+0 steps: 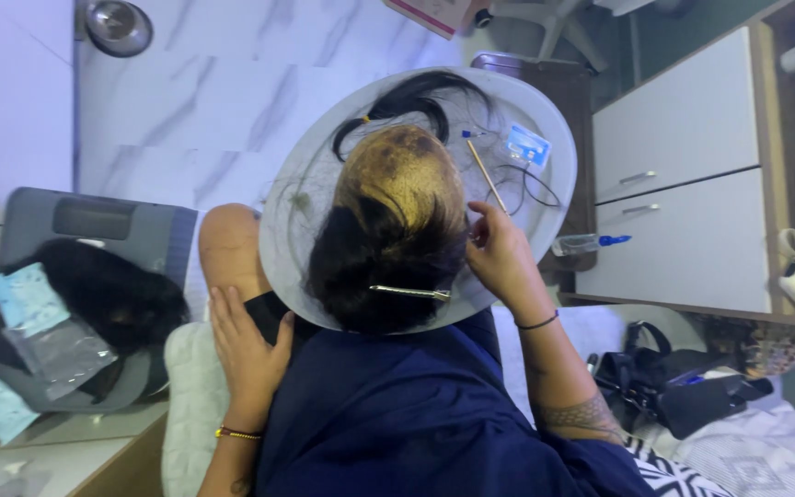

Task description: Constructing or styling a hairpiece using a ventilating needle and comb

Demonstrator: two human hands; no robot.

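At wig cap [397, 175] edge: right hand [501, 253] pinched, left hand [246, 345] flat.

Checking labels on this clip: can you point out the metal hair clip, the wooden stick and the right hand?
Metal hair clip [409, 294]: head view, middle of its bar.
Wooden stick [487, 175]: head view, mid-shaft.
Right hand [499, 250]: head view, back of the hand.

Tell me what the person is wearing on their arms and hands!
The left hand has a thin gold bracelet with red beads at the wrist. The right hand has a thin black band around the wrist, and a dark patterned tattoo wraps the forearm. Both forearms are bare, without gloves or long sleeves. The clothing is dark blue.
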